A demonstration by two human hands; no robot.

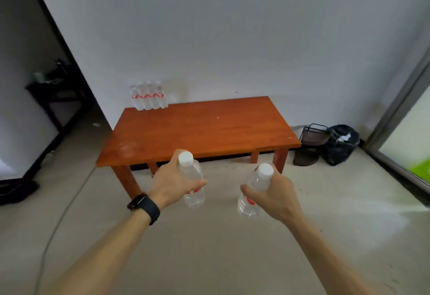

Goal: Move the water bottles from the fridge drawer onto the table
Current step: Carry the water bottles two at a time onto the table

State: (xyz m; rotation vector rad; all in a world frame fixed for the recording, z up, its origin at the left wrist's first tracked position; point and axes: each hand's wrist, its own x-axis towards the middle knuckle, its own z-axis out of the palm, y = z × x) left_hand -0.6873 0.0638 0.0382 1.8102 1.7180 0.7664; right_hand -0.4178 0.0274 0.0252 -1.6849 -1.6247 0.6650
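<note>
My left hand [171, 184] grips a clear water bottle [194, 178] with a white cap and red label, held upright above the floor in front of the table. My right hand [274, 193] grips a second clear water bottle [254, 188] of the same kind, tilted slightly. A low orange-brown wooden table [197, 131] stands ahead against the white wall. Several identical bottles [149, 96] stand in a row at its far left corner. The fridge drawer is not in view.
A brown wire basket [310, 142] and a black bag [340, 143] sit on the floor right of the table. A dark shelf unit [54, 94] stands at the left. A glass door frame [400, 106] runs along the right. A cable [58, 220] lies on the floor.
</note>
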